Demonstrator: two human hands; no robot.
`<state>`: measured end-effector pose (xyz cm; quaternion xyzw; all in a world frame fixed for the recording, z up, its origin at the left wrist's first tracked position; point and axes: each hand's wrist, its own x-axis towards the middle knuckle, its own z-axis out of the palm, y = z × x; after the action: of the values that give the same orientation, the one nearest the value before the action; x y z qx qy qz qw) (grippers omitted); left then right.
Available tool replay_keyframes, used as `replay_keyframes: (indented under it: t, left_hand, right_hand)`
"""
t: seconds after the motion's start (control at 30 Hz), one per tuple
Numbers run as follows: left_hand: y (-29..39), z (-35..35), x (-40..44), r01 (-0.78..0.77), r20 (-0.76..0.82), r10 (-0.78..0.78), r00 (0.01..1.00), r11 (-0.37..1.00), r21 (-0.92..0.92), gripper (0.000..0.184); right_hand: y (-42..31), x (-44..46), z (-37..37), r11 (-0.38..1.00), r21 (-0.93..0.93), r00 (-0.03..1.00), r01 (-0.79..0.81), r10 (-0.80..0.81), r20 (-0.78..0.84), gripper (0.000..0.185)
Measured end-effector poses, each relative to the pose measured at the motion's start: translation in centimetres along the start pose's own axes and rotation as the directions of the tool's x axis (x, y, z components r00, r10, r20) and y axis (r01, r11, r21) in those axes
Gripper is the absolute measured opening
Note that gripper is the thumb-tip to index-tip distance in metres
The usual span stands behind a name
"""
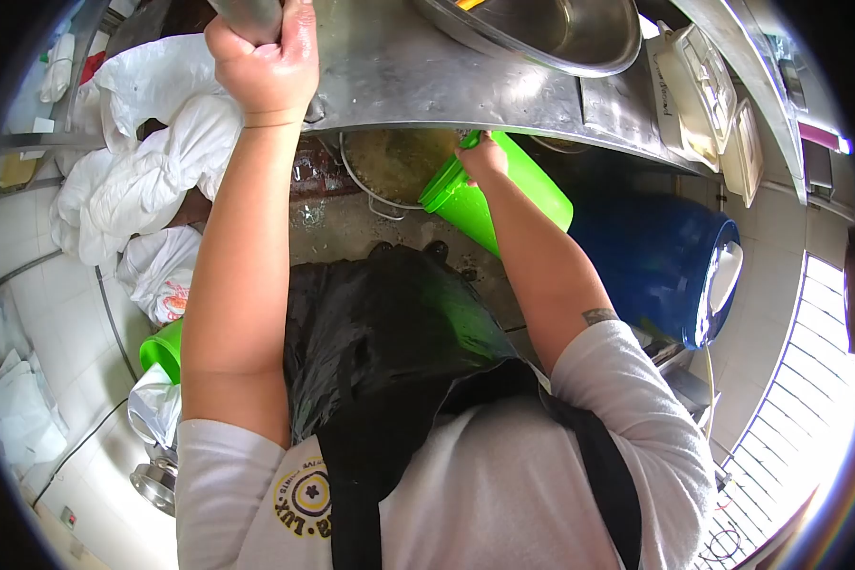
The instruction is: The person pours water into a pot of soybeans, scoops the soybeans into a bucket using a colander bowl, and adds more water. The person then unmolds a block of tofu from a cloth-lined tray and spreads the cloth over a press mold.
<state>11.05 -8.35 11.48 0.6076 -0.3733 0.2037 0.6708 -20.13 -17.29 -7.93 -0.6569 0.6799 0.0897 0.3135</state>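
My left hand (268, 71) is closed around a thick grey metal cylinder (247, 17) at the top edge of the view; its far end is out of the frame. My right hand (482, 160) grips the rim of a bright green bucket (527, 195). The bucket is tilted, with its mouth to the left, just below the edge of the steel table (380, 85). Close to that mouth, under the table, a round container (389, 161) with a pale rim and a wire handle holds a cloudy yellowish-brown liquid. What the green bucket contains is hidden.
A steel bowl (579, 38) stands on the table at the top right. A blue drum (636, 256) is right of the bucket. White plastic bags (152, 161) hang at the left, above another green container (166, 351). Plastic tubs (698, 85) stand at the table's right end.
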Motion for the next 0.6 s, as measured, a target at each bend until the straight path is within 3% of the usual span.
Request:
replay_keyframes:
  t: [0.03, 0.1, 0.17, 0.2, 0.27, 0.43, 0.5, 0.6]
  left_hand:
    - [-0.5, 0.2, 0.2, -0.103, -0.015, 0.104, 0.994, 0.994, 0.044, 0.051]
    - [-0.9, 0.3, -0.1, -0.102, -0.035, 0.103, 0.994, 0.994, 0.030, 0.050]
    - [-1.1, 0.1, 0.0, -0.118, 0.024, 0.118, 0.993, 0.993, -0.011, 0.047]
    - [-1.5, 0.7, -0.3, -0.075, -0.020, 0.074, 0.997, 0.993, -0.087, 0.041]
    - [-1.6, 0.4, 0.1, -0.155, 0.001, 0.155, 0.988, 0.986, -0.061, 0.032]
    - [0.8, 0.2, 0.3, 0.005, 0.078, 0.003, 0.997, 0.996, -0.094, 0.030]
    - [1.1, -0.1, 0.4, 0.030, 0.120, -0.028, 0.992, 0.999, -0.017, 0.032]
    - [2.3, 0.3, 0.0, 0.113, 0.071, -0.106, 0.992, 0.988, -0.102, 0.030]
  right_hand:
    - [0.1, -0.2, -0.2, 1.000, -0.008, 1.000, -0.003, 0.003, 0.001, 0.096]
    - [0.4, -0.5, -0.6, 1.000, -0.010, 1.000, -0.010, 0.010, 0.001, 0.096]
    - [0.8, -0.7, -1.0, 0.999, 0.020, 1.000, -0.024, 0.024, -0.005, 0.096]
    - [1.2, -0.8, -1.0, 0.999, 0.030, 0.999, -0.031, 0.032, -0.014, 0.096]
    - [2.4, -0.7, -1.0, 0.993, 0.112, 0.999, -0.033, 0.033, 0.001, 0.099]
    - [7.0, 0.5, 0.3, 0.942, 0.334, 0.999, -0.042, 0.046, -0.004, 0.098]
    - [8.9, -0.6, -0.4, 0.935, 0.353, 1.000, -0.031, 0.027, 0.015, 0.100]
    - [13.6, -0.6, 1.3, 0.928, 0.373, 1.000, 0.012, -0.006, -0.015, 0.109]
